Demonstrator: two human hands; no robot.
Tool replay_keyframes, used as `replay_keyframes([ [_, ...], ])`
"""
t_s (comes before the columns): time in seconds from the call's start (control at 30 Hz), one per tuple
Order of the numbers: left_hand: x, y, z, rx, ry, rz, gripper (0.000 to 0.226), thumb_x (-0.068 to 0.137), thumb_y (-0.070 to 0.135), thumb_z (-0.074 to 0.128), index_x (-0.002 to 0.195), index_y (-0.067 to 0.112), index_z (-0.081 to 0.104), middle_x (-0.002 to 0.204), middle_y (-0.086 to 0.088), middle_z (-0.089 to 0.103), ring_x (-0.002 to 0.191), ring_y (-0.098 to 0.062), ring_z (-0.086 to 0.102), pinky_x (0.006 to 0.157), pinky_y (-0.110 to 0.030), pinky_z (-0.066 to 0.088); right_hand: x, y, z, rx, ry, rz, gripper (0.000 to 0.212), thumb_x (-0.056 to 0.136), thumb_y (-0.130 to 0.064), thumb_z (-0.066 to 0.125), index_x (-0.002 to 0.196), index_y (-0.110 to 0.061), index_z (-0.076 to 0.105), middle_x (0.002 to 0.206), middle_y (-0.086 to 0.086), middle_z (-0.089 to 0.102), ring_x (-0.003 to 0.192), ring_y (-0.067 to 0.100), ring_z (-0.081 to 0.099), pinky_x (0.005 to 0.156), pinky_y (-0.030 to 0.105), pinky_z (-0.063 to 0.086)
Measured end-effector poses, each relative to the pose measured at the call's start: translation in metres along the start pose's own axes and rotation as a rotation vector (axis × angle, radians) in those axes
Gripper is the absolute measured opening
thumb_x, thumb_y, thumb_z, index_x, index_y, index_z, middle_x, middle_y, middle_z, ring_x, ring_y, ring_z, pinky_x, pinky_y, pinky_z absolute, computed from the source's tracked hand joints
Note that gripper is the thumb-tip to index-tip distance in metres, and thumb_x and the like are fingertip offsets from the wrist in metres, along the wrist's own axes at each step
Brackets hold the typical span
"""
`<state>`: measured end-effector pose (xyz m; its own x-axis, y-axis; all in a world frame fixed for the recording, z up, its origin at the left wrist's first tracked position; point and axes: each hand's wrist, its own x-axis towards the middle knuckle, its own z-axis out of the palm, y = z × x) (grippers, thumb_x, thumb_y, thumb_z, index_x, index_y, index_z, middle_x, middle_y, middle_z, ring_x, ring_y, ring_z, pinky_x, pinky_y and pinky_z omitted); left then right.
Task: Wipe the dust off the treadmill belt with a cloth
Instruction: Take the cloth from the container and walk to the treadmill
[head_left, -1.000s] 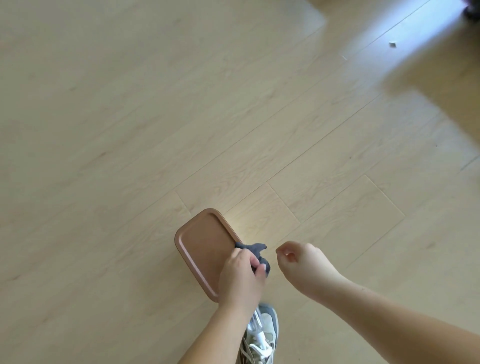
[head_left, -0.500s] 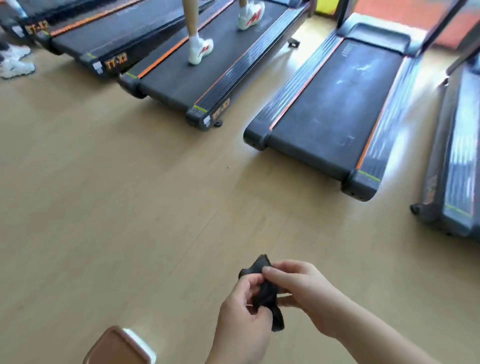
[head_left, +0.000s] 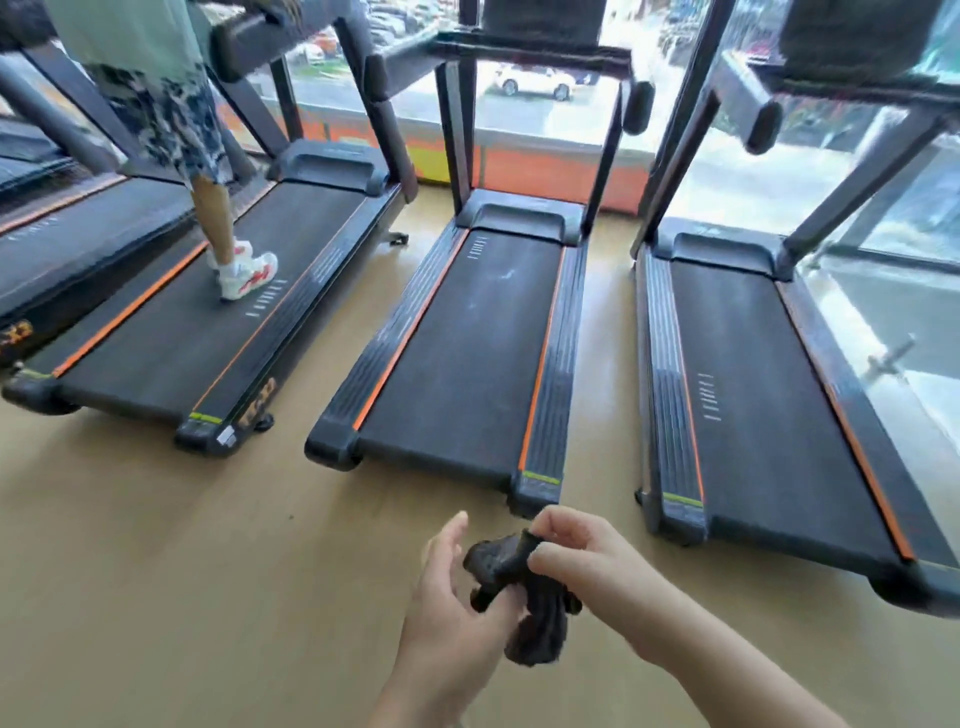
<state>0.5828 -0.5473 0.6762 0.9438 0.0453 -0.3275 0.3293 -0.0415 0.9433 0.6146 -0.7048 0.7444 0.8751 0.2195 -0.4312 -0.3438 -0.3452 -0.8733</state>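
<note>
A dark crumpled cloth (head_left: 537, 631) hangs between my two hands over the wooden floor. My left hand (head_left: 447, 603) holds its lower bunch with curled fingers, thumb raised. My right hand (head_left: 587, 566) pinches the cloth's upper edge between thumb and fingers. Straight ahead lies the middle treadmill, whose black belt (head_left: 467, 353) shows pale dusty smears near its far end. Its rear end cap sits just beyond my hands.
On the left treadmill (head_left: 197, 338) a person (head_left: 234, 260) in white and red shoes is walking. Another treadmill (head_left: 769, 395) lies to the right, beside a glass wall. Handrails and consoles stand at the far end. Bare wooden floor (head_left: 182, 571) spreads to my left.
My view has risen from the floor and a brown tray to the row of treadmills. The cloth left the tray, and both hands now hold it nearer the middle treadmill.
</note>
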Motion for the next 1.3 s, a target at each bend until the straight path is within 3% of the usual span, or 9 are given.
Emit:
replay_keyframes([
  [0.1,0.073,0.035,0.013,0.011,-0.176,-0.037,0.081,0.064,0.014,0.084,0.134,0.033,0.049,0.122,0.011,0.066,0.110,0.006,0.062,0.091,-0.025,0.055,0.048,-0.034,-0.052,-0.135,-0.051,-0.063,0.006,0.070,-0.019,0.056,0.066,-0.023,0.054,0.062,-0.011,0.046,0.060,0.009,0.043,0.054,0.021,0.034],
  [0.2,0.137,0.083,0.037,0.046,-0.244,-0.020,0.041,0.076,-0.005,0.077,0.110,0.016,0.068,0.092,-0.006,0.077,0.088,-0.018,0.072,0.078,-0.030,0.059,0.101,-0.058,-0.106,-0.247,0.011,-0.090,0.007,0.073,-0.023,0.057,0.073,-0.017,0.053,0.065,-0.008,0.048,0.062,0.011,0.043,0.057,0.029,0.035],
  [0.33,0.208,0.148,0.073,0.073,-0.298,-0.005,0.017,0.082,0.000,0.071,0.097,0.008,0.069,0.086,-0.023,0.072,0.071,-0.036,0.070,0.063,-0.041,0.060,0.163,-0.067,-0.184,-0.335,0.191,-0.124,0.008,0.089,-0.022,0.062,0.081,-0.020,0.062,0.072,-0.003,0.065,0.066,0.013,0.058,0.067,0.035,0.052],
  [0.47,0.284,0.191,0.123,0.170,-0.215,0.027,0.009,0.087,0.007,0.069,0.092,0.015,0.071,0.080,-0.007,0.074,0.071,-0.026,0.070,0.065,-0.037,0.061,0.228,-0.065,-0.263,-0.270,0.230,-0.077,0.014,0.092,-0.020,0.066,0.080,-0.029,0.069,0.074,0.000,0.073,0.067,0.017,0.067,0.064,0.034,0.058],
  [0.57,0.344,0.208,0.166,0.172,-0.156,0.023,0.017,0.086,0.005,0.068,0.094,0.019,0.073,0.084,-0.001,0.075,0.079,-0.022,0.071,0.074,-0.034,0.062,0.293,-0.058,-0.315,-0.264,0.254,-0.073,0.015,0.089,-0.021,0.066,0.078,-0.029,0.072,0.074,0.001,0.072,0.063,0.020,0.068,0.063,0.048,0.061],
  [0.7,0.419,0.228,0.223,0.102,-0.002,-0.005,0.025,0.084,-0.003,0.064,0.096,0.017,0.074,0.086,0.001,0.076,0.074,-0.012,0.071,0.066,-0.020,0.056,0.385,-0.065,-0.385,-0.402,0.266,-0.129,0.012,0.087,-0.027,0.072,0.076,-0.030,0.076,0.084,-0.006,0.062,0.073,0.010,0.064,0.070,0.031,0.052],
  [0.8,0.462,0.248,0.246,0.050,0.143,-0.018,0.029,0.084,-0.004,0.063,0.094,0.020,0.074,0.084,0.007,0.076,0.076,-0.010,0.069,0.067,-0.018,0.055,0.445,-0.084,-0.416,-0.371,0.133,-0.119,0.011,0.089,-0.021,0.069,0.082,-0.022,0.077,0.060,-0.008,0.058,0.055,0.008,0.052,0.057,0.028,0.044],
  [1.1,0.590,0.299,0.204,0.021,0.247,-0.015,0.046,0.089,0.005,0.064,0.121,0.037,0.063,0.110,0.021,0.070,0.095,0.011,0.065,0.077,-0.010,0.049,0.602,-0.182,-0.417,-0.165,-0.148,-0.116,0.015,0.093,-0.023,0.067,0.083,-0.025,0.078,0.074,-0.001,0.071,0.069,0.013,0.064,0.066,0.033,0.054],
  [1.3,0.689,0.308,0.183,0.023,0.211,-0.052,0.065,0.097,0.009,0.055,0.141,0.055,0.039,0.124,0.023,0.063,0.113,0.003,0.059,0.084,-0.016,0.047,0.716,-0.217,-0.415,-0.007,-0.269,-0.045,0.017,0.093,-0.031,0.075,0.097,-0.014,0.078,0.097,0.004,0.080,0.096,0.017,0.076,0.089,0.045,0.060],
])
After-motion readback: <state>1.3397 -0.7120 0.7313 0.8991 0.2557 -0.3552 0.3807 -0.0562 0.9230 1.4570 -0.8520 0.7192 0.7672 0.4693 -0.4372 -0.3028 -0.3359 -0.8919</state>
